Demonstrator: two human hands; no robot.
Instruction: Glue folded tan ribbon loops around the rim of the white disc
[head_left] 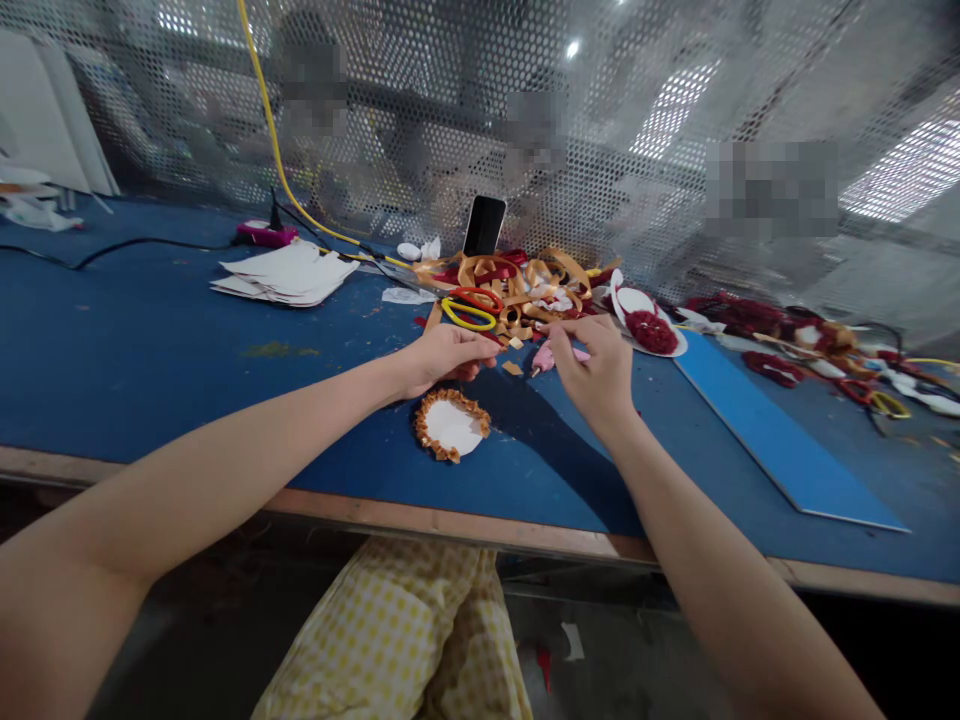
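My left hand (450, 358) is closed in a pinch above the table; whatever its fingertips hold is too small to make out. Just below it lies a white disc (454, 428) edged with a ring of gathered golden-brown ribbon (429, 440). My right hand (598, 362) has its thumb and forefinger pressed together by the ribbon pile, and what is between them cannot be made out. Partly behind that hand is a pink glue gun (543, 359), its nozzle towards me. A small cut ribbon piece (512, 369) rests between the hands.
Scissors with red and yellow handles (469, 316) lie by a heap of gold and red ribbon (551, 275). A phone (484, 226) leans behind. White sheets (281, 273) are stacked left; a blue board (787, 435) lies right. Perforated metal mesh (420, 130) closes the back.
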